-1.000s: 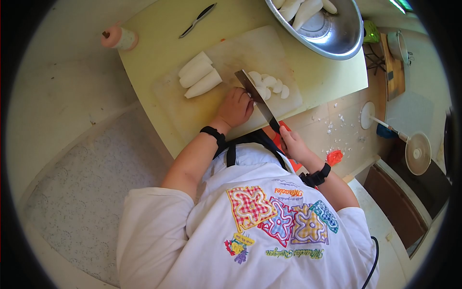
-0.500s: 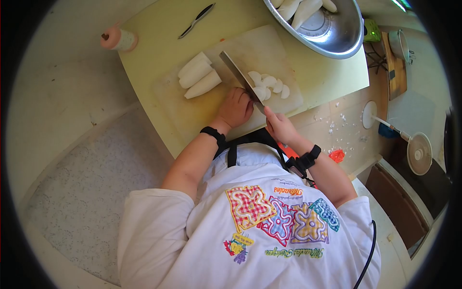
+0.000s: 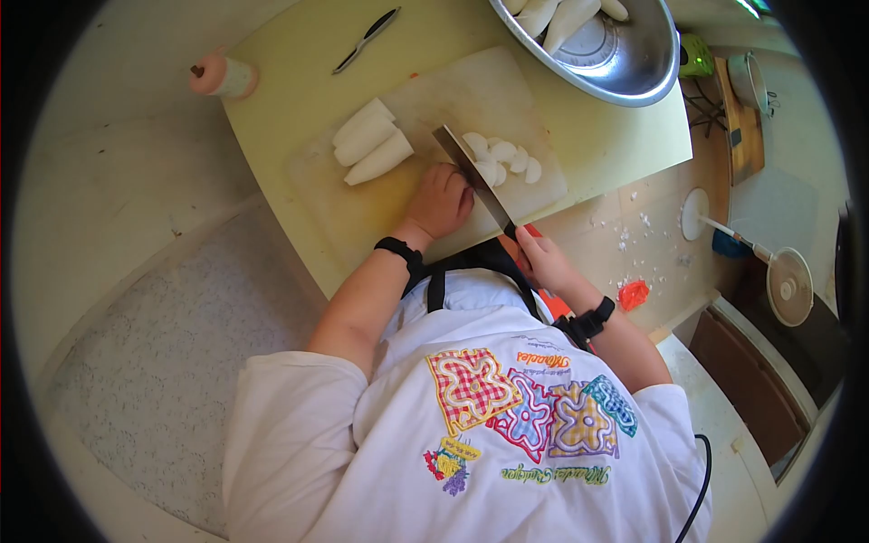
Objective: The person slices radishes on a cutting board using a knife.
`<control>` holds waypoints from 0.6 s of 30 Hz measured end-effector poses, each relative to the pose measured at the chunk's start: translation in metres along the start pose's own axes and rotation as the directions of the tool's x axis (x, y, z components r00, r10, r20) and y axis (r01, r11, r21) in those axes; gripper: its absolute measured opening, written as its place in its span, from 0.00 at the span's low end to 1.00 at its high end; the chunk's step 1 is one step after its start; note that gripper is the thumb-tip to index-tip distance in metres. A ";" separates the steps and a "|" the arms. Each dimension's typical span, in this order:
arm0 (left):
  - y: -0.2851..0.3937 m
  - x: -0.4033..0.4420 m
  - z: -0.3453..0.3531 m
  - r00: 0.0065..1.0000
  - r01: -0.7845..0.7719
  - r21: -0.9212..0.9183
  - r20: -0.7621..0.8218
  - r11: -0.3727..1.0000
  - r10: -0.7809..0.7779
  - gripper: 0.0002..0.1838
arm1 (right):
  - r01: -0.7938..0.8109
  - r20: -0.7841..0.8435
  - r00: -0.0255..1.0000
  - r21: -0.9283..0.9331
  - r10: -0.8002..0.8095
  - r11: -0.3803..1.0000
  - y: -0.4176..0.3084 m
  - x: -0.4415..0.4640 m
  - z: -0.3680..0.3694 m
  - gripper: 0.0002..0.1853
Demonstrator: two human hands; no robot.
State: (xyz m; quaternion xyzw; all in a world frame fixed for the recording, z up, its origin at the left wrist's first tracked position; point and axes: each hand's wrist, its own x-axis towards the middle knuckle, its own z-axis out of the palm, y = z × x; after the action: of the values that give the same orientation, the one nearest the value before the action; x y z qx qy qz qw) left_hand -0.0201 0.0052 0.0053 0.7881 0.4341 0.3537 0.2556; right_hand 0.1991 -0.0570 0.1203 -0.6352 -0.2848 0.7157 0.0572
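Note:
My right hand (image 3: 546, 260) is wrapped round the handle of a cleaver (image 3: 475, 174), its broad blade slanting up and left over the cutting board (image 3: 493, 77). Close against the blade's left side, my left hand (image 3: 441, 201) rests on the board with fingers curled. Whatever is under those fingers is hidden. Several thin white radish slices (image 3: 503, 154), many of them half-moons, lie just right of the blade. To the left of my left hand sit thick peeled white radish pieces (image 3: 378, 157), side by side on the board.
A large metal bowl (image 3: 625, 95) with several whole white radishes (image 3: 568, 23) stands at the table's back right. A peeler (image 3: 366, 41) lies behind the board. A pink-capped bottle (image 3: 222, 75) is at the left edge. White scraps and a red bag (image 3: 634, 294) lie on the floor.
My right hand has drawn the cleaver down and to the right, towards my body. My left hand has stayed almost in place beside the blade. The radish slices look much the same.

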 end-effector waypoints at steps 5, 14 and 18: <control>0.001 0.001 -0.001 1.000 -0.008 -0.007 0.000 1.000 0.008 0.13 | -0.058 -0.094 0.994 -0.128 0.046 0.990 0.014 -0.021 -0.002 0.35; -0.002 0.001 -0.001 1.000 -0.003 0.002 -0.006 1.000 0.003 0.13 | -0.083 -0.078 0.995 -0.187 0.070 0.979 0.022 -0.015 -0.006 0.36; -0.003 0.000 0.002 1.000 -0.003 0.017 -0.002 1.000 0.003 0.11 | -0.061 -0.072 0.996 -0.176 0.049 0.983 0.022 -0.014 -0.003 0.36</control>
State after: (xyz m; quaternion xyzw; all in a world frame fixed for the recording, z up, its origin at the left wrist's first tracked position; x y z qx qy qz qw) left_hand -0.0203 0.0069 0.0020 0.7905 0.4363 0.3511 0.2480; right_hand 0.2106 -0.0804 0.1223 -0.6691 -0.3277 0.6669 -0.0101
